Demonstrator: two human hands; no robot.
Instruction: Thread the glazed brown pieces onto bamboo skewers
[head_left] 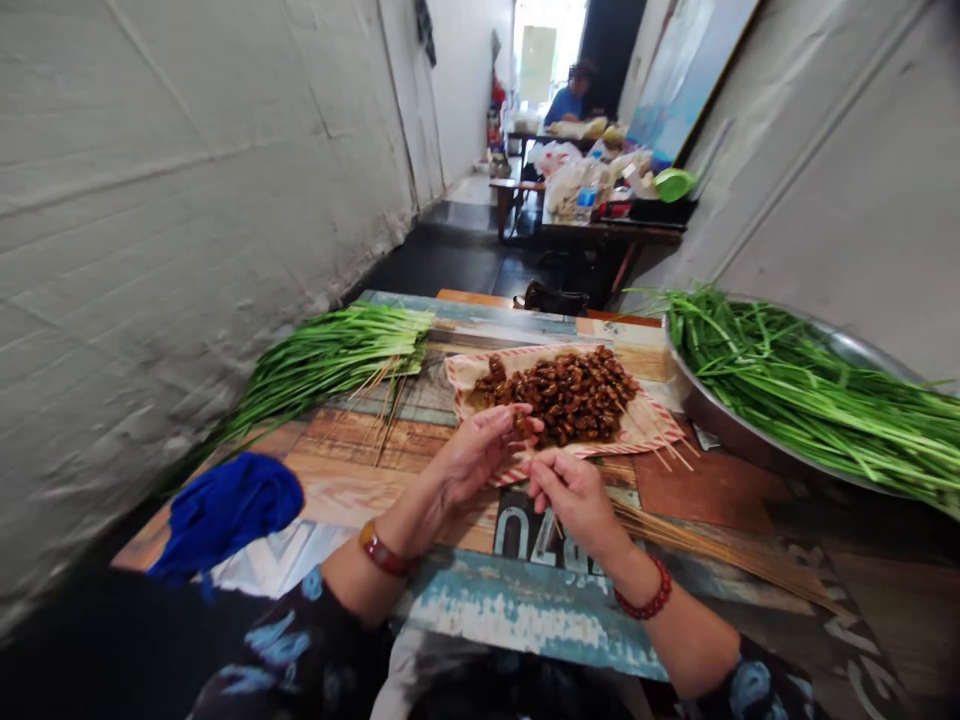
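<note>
Dark brown glossy pieces (pixel 570 395) lie heaped on a paper with a red striped border (pixel 652 425). At the paper's near edge, my left hand (pixel 484 450) pinches a small brown piece (pixel 523 424) between thumb and fingertips. Just right of it and close to it, my right hand (pixel 570 495) is closed round a thin skewer, whose lower end (pixel 557 525) shows beneath the fingers. A few skewers (pixel 671 445) rest at the paper's right side. Beside my right wrist lies a bundle of thin wooden skewers (pixel 720 550).
Green stalks with some skewers (pixel 337 350) lie at the table's left, a blue cloth (pixel 232 505) nearer. A metal basin (pixel 694 405) of long green stalks (pixel 795 380) stands right. Behind, a person in blue (pixel 566 105) sits beyond tables with bags and a bottle (pixel 586 195).
</note>
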